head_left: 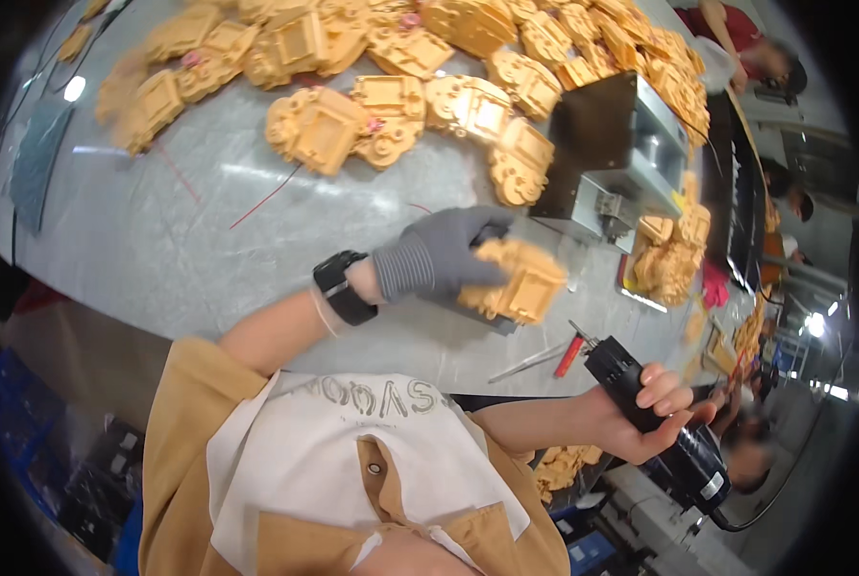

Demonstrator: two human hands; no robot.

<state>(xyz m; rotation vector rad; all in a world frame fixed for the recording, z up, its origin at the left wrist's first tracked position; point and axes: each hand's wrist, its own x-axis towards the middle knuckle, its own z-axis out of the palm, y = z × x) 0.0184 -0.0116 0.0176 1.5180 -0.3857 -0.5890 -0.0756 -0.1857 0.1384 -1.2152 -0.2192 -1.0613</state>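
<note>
My left hand (pixel 444 253), in a grey knitted glove with a black band at the wrist, is closed around a yellow-orange plastic housing (pixel 519 282). This housing is slightly blurred, and a dark block (pixel 477 319) shows partly beneath it. In my bare right hand (pixel 652 413) is a black electric screwdriver (pixel 631 379), gripped by its body. Its thin bit points up and left, apart from the housing. A cable trails from the tool's lower end.
Many similar plastic housings (pixel 314 130) cover the far side of the grey metal table (pixel 208 250). A dark metal box (pixel 597 144) stands right of centre. A red-handled tool (pixel 569 355) and tweezers (pixel 525 364) lie near the front edge. Other people sit at right.
</note>
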